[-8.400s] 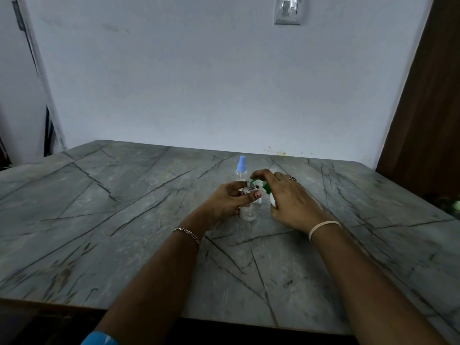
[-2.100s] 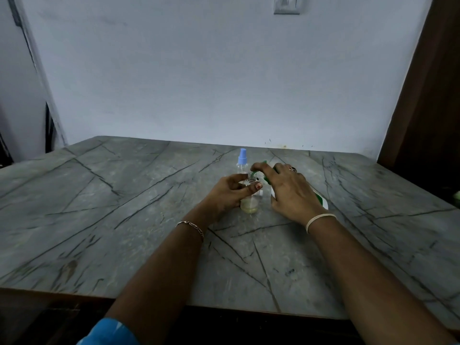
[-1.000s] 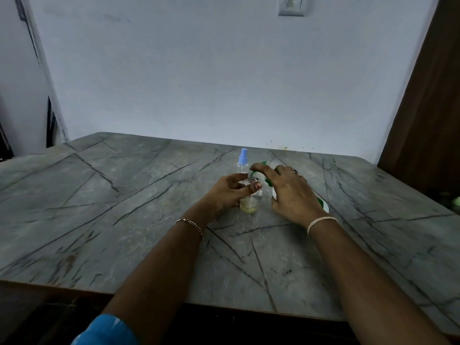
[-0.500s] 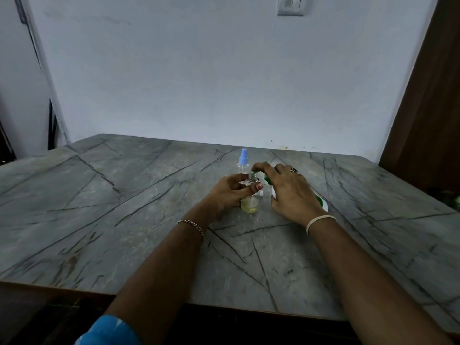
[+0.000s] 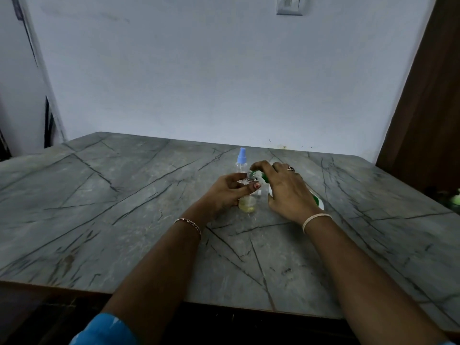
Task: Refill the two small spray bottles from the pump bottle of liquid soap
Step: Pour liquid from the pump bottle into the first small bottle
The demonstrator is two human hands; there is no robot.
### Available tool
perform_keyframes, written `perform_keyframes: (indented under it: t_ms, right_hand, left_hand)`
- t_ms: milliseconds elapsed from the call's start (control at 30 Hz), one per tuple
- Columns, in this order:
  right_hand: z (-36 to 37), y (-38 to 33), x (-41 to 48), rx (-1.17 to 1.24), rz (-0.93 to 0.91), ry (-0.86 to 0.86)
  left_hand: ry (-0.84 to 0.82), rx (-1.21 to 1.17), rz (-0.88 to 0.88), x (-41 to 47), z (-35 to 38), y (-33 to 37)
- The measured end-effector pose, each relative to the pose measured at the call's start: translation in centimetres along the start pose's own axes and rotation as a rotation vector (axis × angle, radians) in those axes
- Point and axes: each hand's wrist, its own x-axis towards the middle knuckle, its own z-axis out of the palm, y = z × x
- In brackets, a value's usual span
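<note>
Hands (image 5: 225, 192) (image 5: 288, 192) hold pump bottle (image 5: 317, 201) over open spray bottle (image 5: 247, 204), yellowish liquid inside.

Table (image 5: 104, 200): I see grey marble, dark veins, reaching the wall.
Wall (image 5: 211, 78): plain and pale.
Switch plate (image 5: 290, 6): on that wall, top edge.
Wooden panel (image 5: 428, 100): dark brown, right side.

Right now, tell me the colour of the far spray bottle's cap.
Light blue cap, clearest in the head view.
</note>
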Motion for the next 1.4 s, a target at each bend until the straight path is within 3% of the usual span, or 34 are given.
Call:
perform_keyframes:
  t_ms: [700,1401]
  right_hand:
    - [0.0,-0.1,-0.4,-0.095,0.021,-0.015]
    - [-0.8,-0.1,-0.5,-0.026,0.010,-0.051]
  left_hand:
    - [0.017,-0.030,-0.004,0.2,0.0,-0.2]
    - [-0.007,-0.036,0.003,-0.2,0.0,0.1]
